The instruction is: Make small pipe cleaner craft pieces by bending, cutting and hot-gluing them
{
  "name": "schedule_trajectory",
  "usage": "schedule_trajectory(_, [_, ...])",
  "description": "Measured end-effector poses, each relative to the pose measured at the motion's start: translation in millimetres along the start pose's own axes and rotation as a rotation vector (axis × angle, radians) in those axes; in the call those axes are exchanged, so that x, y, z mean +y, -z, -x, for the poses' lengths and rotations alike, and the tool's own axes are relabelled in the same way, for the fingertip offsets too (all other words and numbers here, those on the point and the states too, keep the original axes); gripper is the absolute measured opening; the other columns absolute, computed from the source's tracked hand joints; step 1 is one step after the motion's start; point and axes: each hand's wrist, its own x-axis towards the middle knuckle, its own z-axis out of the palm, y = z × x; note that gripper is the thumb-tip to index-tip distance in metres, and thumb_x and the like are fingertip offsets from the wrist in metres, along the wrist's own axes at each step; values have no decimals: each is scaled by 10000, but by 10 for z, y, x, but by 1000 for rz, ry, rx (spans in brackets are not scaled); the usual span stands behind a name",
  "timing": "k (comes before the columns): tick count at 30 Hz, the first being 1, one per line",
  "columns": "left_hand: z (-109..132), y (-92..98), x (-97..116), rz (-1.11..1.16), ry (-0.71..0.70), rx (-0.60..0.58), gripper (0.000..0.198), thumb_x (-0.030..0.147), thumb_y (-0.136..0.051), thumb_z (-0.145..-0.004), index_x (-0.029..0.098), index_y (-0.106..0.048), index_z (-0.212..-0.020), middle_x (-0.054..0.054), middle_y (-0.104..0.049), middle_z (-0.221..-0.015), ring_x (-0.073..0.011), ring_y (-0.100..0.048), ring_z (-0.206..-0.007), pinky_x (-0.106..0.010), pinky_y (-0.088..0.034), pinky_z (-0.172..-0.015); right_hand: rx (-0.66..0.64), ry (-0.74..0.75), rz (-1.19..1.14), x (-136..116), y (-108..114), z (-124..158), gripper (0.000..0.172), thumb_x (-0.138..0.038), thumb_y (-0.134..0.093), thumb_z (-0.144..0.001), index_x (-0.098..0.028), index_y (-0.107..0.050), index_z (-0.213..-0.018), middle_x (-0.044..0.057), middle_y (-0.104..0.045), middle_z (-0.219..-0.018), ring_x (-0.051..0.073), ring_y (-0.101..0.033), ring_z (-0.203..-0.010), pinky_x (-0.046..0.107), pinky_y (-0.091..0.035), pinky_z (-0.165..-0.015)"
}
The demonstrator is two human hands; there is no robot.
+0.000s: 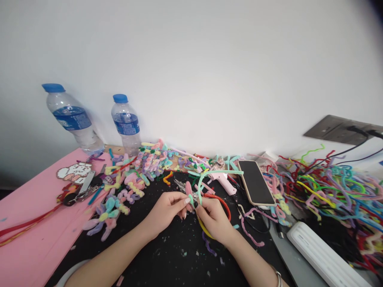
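My left hand [172,209] is closed in a pinch on a small pink pipe-cleaner piece [188,187], with mint green wound at its base. My right hand [213,218], fingers pressed together, grips the mint green pipe cleaner [201,185]. Its long free end rises from the fingers, bends, and runs right toward the phone. Both sets of fingertips nearly meet over the black mat [170,255]. Beneath them lies a metal cutting tool with red and yellow handles [226,207]; my hands partly cover it. A pale pink glue gun [224,182] rests just beyond.
Two water bottles [127,123] stand by the wall. Finished pipe-cleaner flowers [109,211] and pieces heap at left and back. A phone [256,182] lies right of the glue gun. Loose pipe cleaners [332,187] tangle farther right, near a white power strip [323,255]. Keys lie on pink board [26,215].
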Motion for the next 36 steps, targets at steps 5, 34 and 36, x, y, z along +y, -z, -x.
schedule_trajectory(5, [-10, -5, -6, 44, 43, -14, 261, 316, -548, -823, 116, -638, -682, 11, -551, -538, -98, -481, -520, -204, -384, -529, -2, -20, -40, 18, -17, -12, 238, -120, -359, -882, -170, -534, -729, -43, -458, -588, 90, -356, -514, 204, -297, -515])
schedule_trajectory(34, [5, 13, 2, 250, 100, -35, 286, 362, -596, -764, 97, -668, -684, -46, -624, -665, -97, -492, -512, -222, -386, -510, 44, -10, 20, 25, -28, -19, 230, -69, -426, -788, -187, -384, -596, -74, -287, -521, 72, -264, -458, 206, -208, -443])
schedule_trajectory(36, [3, 12, 3, 218, 104, -37, 326, 391, -585, -777, 91, -668, -681, -32, -597, -604, -93, -474, -492, -219, -374, -502, 39, 16, 52, 22, -23, -18, 224, -61, -423, -786, -189, -386, -606, -75, -292, -520, 72, -269, -454, 207, -209, -445])
